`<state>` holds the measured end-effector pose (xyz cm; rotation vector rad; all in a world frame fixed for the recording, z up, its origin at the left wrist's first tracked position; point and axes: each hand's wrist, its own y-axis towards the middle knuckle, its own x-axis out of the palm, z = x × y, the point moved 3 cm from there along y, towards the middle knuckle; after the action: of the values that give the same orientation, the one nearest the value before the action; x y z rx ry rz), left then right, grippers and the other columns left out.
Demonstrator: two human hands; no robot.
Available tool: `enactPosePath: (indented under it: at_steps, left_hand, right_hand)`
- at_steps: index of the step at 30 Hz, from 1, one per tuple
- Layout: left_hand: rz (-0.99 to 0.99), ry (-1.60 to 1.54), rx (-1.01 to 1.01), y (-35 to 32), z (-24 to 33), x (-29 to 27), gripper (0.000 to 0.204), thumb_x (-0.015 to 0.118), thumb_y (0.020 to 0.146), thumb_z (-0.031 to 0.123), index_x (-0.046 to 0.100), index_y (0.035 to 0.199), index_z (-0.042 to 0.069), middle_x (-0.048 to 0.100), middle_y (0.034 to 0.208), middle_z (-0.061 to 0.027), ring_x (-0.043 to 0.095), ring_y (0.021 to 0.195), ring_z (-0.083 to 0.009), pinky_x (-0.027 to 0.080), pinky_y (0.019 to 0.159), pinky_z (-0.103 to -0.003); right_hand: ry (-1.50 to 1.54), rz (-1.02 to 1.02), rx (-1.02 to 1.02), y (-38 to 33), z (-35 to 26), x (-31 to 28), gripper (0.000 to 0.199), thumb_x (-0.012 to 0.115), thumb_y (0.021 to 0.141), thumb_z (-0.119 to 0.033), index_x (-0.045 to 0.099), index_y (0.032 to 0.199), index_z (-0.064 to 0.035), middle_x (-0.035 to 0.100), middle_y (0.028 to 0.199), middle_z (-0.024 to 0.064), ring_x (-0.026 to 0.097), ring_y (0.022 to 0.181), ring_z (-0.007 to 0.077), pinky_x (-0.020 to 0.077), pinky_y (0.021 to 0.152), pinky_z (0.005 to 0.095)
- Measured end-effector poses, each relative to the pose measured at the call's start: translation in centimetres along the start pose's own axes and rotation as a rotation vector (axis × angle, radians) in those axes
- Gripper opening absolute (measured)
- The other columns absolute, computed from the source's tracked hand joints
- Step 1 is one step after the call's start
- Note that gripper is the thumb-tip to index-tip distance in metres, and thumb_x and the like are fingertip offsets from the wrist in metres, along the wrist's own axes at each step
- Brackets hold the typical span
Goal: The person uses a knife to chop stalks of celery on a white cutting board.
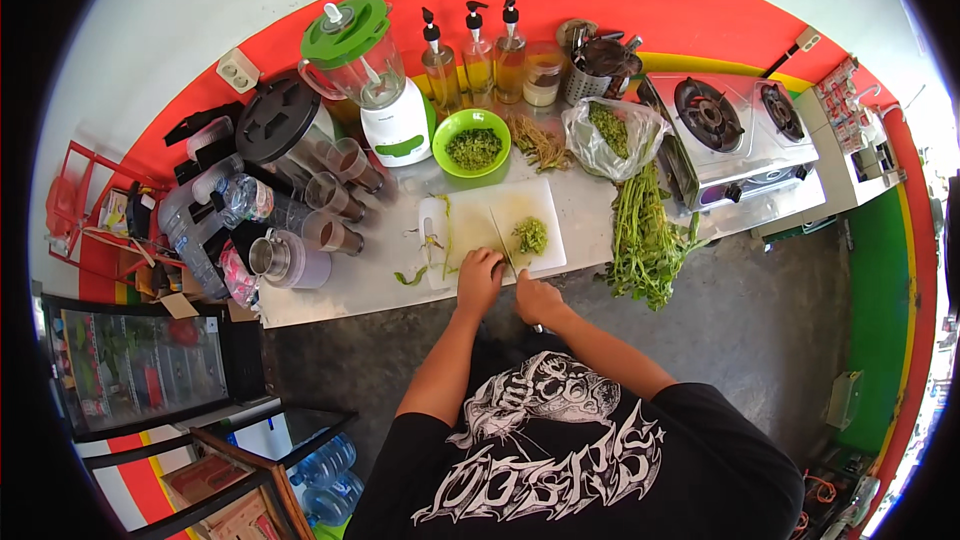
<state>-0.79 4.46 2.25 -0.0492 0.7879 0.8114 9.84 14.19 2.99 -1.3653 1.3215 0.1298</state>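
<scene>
My right hand (540, 298) is closed around the handle of a knife (502, 238), whose thin blade reaches away over the white cutting board (548, 202). Just left of the blade, my left hand (481, 278) rests at the board's near edge with curled fingers; whatever they hold is hidden under them. A small heap of chopped greens (530, 235) lies right of the blade. Long green stalks (447, 225) lie along the board's left side. One loose green piece (410, 277) is on the table left of the board.
Behind the board stands a green bowl (466, 176) of chopped greens, near a blender (395, 120) and pump bottles (440, 70). A plastic bag (590, 145), a leafy bunch (645, 240) and a gas stove (745, 130) are rightward. Tall cups (333, 235) stand left.
</scene>
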Motion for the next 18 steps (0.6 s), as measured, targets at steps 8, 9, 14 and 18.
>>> enactPosePath:
  at_steps: [8, 9, 14, 18]
  left_hand:
    - [0.042, 0.089, 0.035, -0.5, -0.1, -0.6, 0.012, 0.067, 0.082, 0.006, 0.069, 0.095, 0.005, 0.064, 0.096, -0.0097, 0.06, 0.095, -0.0319, 0.05, 0.081, -0.042]
    - [0.041, 0.08, 0.037, -0.4, -0.2, -0.6, 0.012, 0.067, 0.082, 0.006, 0.069, 0.095, 0.005, 0.064, 0.096, -0.0097, 0.06, 0.095, -0.0319, 0.05, 0.081, -0.042]
    - [-0.036, 0.118, -0.052, 0.8, -0.1, -0.7, 0.014, 0.07, 0.081, 0.009, 0.069, 0.095, 0.005, 0.063, 0.095, -0.009, 0.061, 0.095, -0.0325, 0.051, 0.082, -0.042]
    - [0.033, 0.031, -0.16, 0.7, -0.1, -1.3, 0.014, 0.069, 0.082, 0.007, 0.069, 0.096, 0.006, 0.062, 0.1, -0.0075, 0.062, 0.096, -0.0309, 0.052, 0.082, -0.042]
  right_hand:
    - [-0.043, -0.034, 0.044, -0.3, -1.4, -1.3, 0.05, 0.065, 0.089, -0.023, 0.042, 0.123, 0.0054, 0.068, 0.11, 0.0281, 0.067, 0.106, 0.0421, 0.0535, 0.091, 0.0495]
    - [-0.066, -0.031, 0.058, -0.6, -1.5, -0.6, 0.049, 0.065, 0.089, -0.023, 0.043, 0.123, 0.0053, 0.069, 0.109, 0.028, 0.067, 0.105, 0.0423, 0.0536, 0.091, 0.0495]
    - [-0.021, 0.042, 0.131, -0.1, -1.8, -0.7, 0.051, 0.065, 0.088, -0.023, 0.044, 0.124, 0.0055, 0.068, 0.108, 0.0286, 0.066, 0.107, 0.0432, 0.0529, 0.091, 0.0498]
    - [-0.025, -0.045, 0.118, -0.9, -1.8, -2.2, 0.049, 0.065, 0.087, -0.021, 0.044, 0.122, 0.0051, 0.068, 0.108, 0.0298, 0.066, 0.107, 0.0439, 0.0523, 0.092, 0.0508]
